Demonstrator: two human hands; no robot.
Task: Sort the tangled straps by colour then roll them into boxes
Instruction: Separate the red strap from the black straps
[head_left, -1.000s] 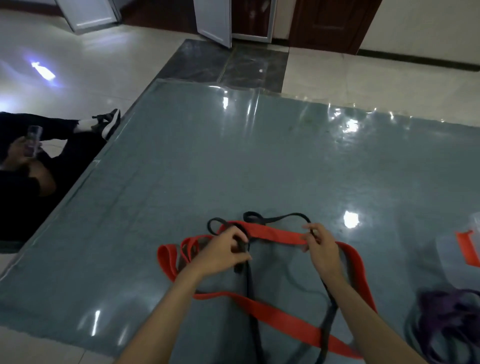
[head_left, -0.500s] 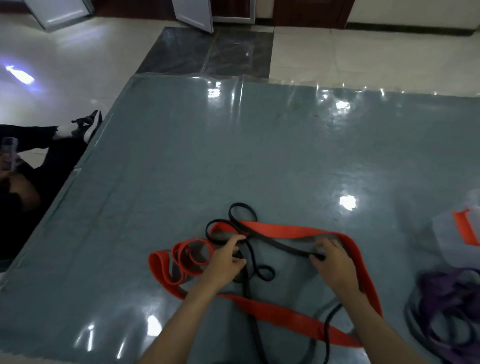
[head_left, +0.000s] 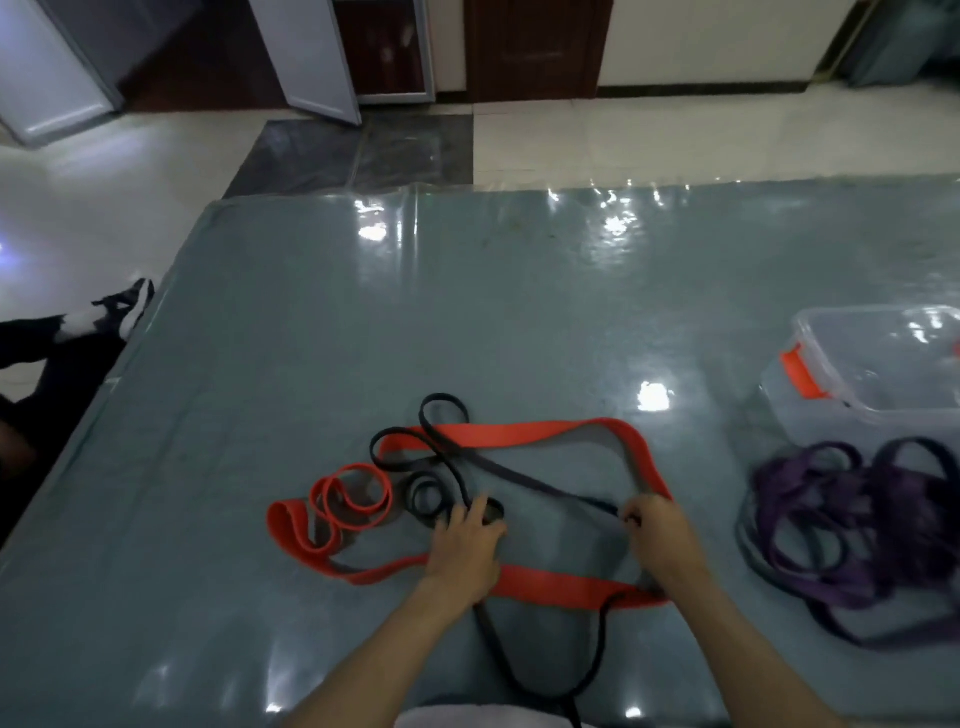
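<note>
A wide red strap (head_left: 524, 431) lies in a big loop on the grey-green table (head_left: 311, 338), coiled at its left end. A thin black strap (head_left: 441, 462) winds over and through it in several small loops and trails toward me. My left hand (head_left: 465, 545) rests on the red strap with its fingers on a black loop. My right hand (head_left: 660, 535) pinches the black strap near the red loop's right side. A pile of purple straps (head_left: 857, 525) lies to the right. A clear plastic box (head_left: 883, 374) with an orange latch stands behind that pile.
A seated person's dark-clothed legs and a black shoe (head_left: 124, 306) are off the table's left edge. Beyond the table's far edge are tiled floor and open cabinet doors (head_left: 311, 62). The far and left parts of the table are bare.
Both hands have lowered the straps onto the table and drawn back toward me. The black strap now lies in more small loops. The view has shifted right, showing the box and purple pile.
</note>
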